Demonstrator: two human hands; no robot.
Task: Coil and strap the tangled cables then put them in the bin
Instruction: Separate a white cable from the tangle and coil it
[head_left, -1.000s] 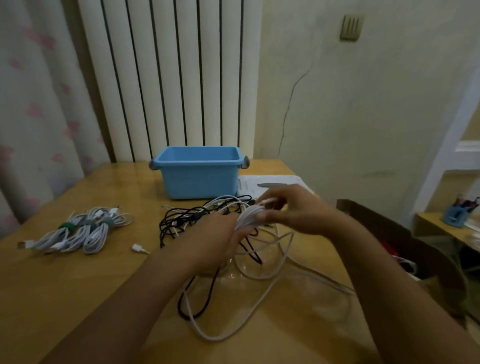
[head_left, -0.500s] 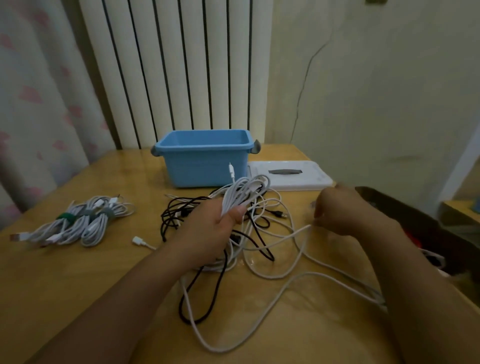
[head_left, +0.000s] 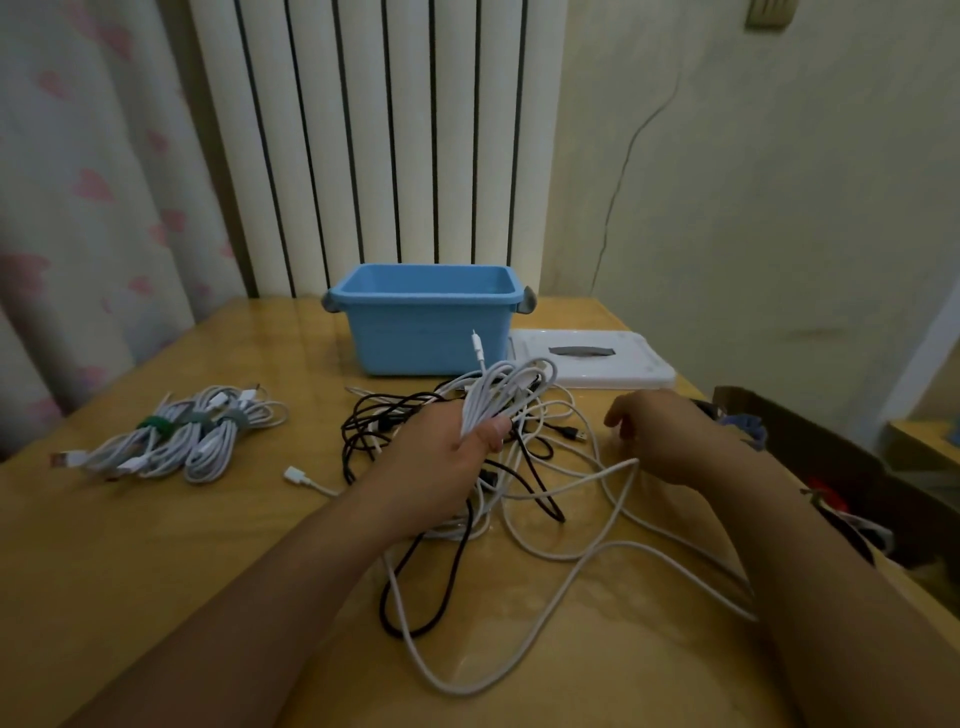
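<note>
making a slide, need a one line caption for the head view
Left hand grips a white coil over tangled cables; right hand by a loose strand; blue bin behind.

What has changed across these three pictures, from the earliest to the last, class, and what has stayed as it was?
The right hand left the white coil, where both hands met a second ago, and drew out to the right along the loose white cable. The left hand kept its grip on the coil, which gained loops. The strapped bundles, blue bin and white lid stayed put.
</note>
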